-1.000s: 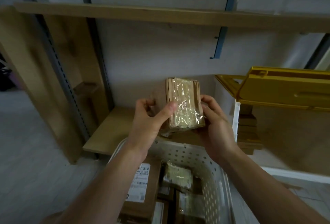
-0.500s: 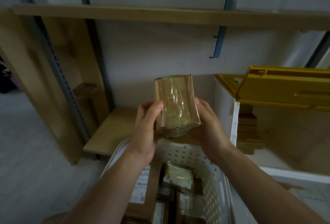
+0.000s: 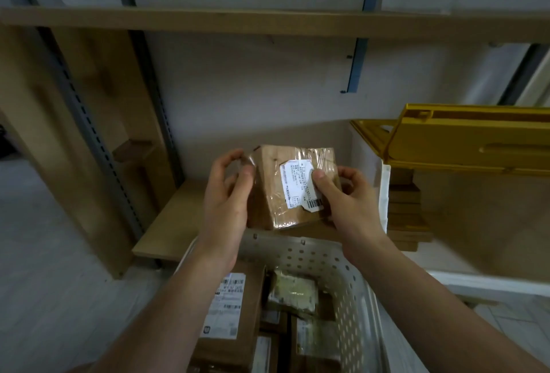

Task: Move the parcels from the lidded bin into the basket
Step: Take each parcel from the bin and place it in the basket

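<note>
I hold a small brown cardboard parcel (image 3: 275, 191) wrapped in clear tape, its white shipping label facing me. My left hand (image 3: 224, 200) grips its left side and my right hand (image 3: 346, 200) grips its right side, thumb on the label. The parcel hovers just above the far rim of the white perforated basket (image 3: 342, 271), which holds several brown parcels (image 3: 235, 313). The lidded bin (image 3: 384, 194) stands to the right, white with its yellow lid (image 3: 476, 140) raised, and stacked parcels (image 3: 407, 218) show inside.
A low wooden shelf board (image 3: 172, 224) lies behind the basket, under a higher wooden shelf (image 3: 268, 20). Metal shelf uprights (image 3: 89, 122) and a wooden side panel stand to the left. Pale floor lies at the left and lower right.
The parcel has been turned in both hands, so the labelled face now faces me instead of the taped face. It also sits slightly lower and further right.
</note>
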The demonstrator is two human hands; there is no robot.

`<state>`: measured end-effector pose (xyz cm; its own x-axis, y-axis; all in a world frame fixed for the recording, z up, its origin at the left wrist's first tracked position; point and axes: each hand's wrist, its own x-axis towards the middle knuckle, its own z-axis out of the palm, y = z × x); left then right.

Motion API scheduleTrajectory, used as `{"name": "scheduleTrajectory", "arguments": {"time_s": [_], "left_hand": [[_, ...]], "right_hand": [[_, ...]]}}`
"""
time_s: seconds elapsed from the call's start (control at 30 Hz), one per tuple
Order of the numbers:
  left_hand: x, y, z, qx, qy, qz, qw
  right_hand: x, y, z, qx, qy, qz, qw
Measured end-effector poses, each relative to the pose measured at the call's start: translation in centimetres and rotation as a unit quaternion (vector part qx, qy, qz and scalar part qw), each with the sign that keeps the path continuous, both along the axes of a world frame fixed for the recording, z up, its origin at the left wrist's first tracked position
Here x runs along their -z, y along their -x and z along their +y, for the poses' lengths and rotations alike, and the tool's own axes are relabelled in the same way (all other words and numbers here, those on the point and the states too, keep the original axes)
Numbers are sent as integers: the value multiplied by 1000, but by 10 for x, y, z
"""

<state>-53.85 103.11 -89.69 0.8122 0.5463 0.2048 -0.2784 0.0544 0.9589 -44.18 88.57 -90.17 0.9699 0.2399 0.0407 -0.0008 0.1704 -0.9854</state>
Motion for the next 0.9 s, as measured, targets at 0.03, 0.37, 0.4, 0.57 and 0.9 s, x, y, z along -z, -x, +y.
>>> {"name": "scheduleTrajectory", "arguments": {"time_s": [0.03,0.37,0.4,0.57,0.9], "left_hand": [[0,1,1,17,10,3,1000],[2,-2,6,27,58,19,998],[2,-2,5,23,63,18,998],[0,-1,2,44,195,3,980],[1,-4,6,85,123,60,987]], "right_hand": [[-1,0,0,5,10,-20,1000],[-4,7,-1,27,20,-66,997],[-3,6,0,28,20,-65,997],[-3,4,-3,19,-27,4,999],[-5,4,-6,-127,-50,70,988]]}}
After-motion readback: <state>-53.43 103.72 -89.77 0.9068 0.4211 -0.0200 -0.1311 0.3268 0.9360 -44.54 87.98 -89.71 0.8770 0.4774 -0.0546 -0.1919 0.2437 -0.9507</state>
